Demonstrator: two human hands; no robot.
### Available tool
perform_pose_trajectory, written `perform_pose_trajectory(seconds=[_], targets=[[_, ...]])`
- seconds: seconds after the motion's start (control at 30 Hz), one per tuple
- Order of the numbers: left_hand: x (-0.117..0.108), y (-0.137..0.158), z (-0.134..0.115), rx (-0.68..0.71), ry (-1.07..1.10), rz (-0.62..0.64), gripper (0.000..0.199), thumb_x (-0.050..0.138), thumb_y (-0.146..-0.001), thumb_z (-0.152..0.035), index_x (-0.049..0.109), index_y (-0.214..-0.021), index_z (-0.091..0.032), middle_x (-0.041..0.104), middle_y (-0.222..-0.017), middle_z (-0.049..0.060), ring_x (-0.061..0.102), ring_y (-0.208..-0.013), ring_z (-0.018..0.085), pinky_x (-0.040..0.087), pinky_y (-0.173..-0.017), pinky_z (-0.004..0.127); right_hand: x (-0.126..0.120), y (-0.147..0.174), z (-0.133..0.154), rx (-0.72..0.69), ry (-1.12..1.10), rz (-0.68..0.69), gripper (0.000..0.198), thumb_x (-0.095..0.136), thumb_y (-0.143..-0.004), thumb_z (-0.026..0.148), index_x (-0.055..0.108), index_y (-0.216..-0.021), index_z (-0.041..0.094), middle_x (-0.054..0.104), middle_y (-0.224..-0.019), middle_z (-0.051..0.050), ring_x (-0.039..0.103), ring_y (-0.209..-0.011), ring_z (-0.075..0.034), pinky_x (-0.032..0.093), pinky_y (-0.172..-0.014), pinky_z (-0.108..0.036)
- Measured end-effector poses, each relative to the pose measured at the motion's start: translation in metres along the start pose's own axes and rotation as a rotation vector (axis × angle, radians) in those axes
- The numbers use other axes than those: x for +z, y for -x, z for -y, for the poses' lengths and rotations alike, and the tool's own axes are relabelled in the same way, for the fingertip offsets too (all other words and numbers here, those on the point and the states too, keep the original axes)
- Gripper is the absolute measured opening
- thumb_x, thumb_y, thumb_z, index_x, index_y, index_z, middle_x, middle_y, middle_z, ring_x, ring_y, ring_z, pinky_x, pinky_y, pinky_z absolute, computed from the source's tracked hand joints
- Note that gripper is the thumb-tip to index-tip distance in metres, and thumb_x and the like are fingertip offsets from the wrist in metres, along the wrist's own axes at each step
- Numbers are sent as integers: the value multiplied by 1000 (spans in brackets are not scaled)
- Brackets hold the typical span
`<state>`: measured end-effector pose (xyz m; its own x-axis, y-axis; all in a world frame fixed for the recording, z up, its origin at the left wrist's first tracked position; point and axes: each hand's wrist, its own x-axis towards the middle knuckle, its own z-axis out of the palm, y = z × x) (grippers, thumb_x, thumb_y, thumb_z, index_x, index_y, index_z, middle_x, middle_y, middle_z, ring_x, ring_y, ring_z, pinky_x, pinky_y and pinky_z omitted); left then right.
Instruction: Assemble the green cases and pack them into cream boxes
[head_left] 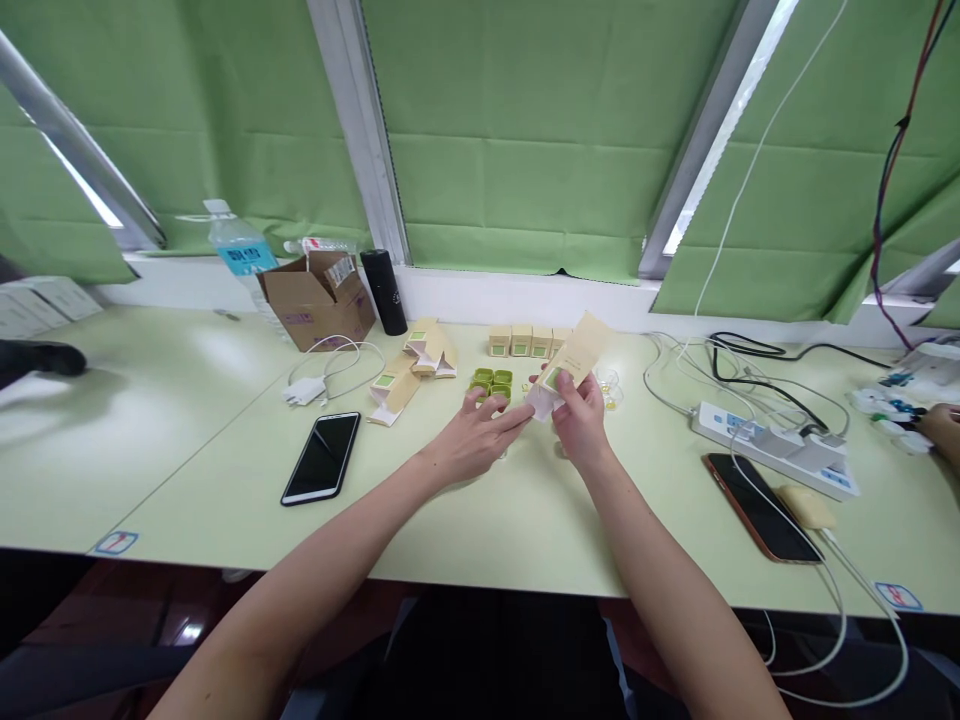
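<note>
My right hand point(581, 418) grips a small tan carton point(574, 360) with a green label, its end flaps unfolded and tilted up. My left hand point(476, 440) is open, palm down, fingers apart. One of its digits reaches the carton's white lower flap, while the other fingertips are at a group of small green square cups point(491, 382). Whether they touch the cups I cannot tell. Behind the cups stands a row of closed tan boxes point(520, 341). Small clear round pieces point(611, 388) lie just right of my right hand.
Opened cartons point(396, 388) lie left of the cups. Farther left are a phone point(322, 458), a charger point(305, 390), a cardboard box point(319, 300) and a black bottle point(384, 292). A power strip point(772, 450), cables and another phone point(761, 508) are right; another person's hand point(943, 430) shows at the edge.
</note>
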<state>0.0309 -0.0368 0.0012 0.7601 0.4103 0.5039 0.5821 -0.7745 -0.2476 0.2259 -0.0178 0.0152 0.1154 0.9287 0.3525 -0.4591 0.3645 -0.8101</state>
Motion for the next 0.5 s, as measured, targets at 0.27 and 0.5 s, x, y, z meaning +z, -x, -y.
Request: perform_pose_trajectory(seconds=[0.27,0.5], targets=[[1,-3,2,-261,531,-416,27,53,-102,-27,49,-128,-23,49,-140,17,48,-135,31,46,-107,53,5,6,-2,123,42,175,51,83,-80,58,65,-114,25,78,-113,-8,75,-104,-29,61,-92,-45],[14,-6,0,-423,748,-574,36,61,-100,-39,43,-128,-25,47,-137,15,53,-124,26,55,-92,41,17,23,-8,64,229,246,70,81,-84,58,44,-137,30,76,-117,-7,73,-105,-26,59,-91,-42]])
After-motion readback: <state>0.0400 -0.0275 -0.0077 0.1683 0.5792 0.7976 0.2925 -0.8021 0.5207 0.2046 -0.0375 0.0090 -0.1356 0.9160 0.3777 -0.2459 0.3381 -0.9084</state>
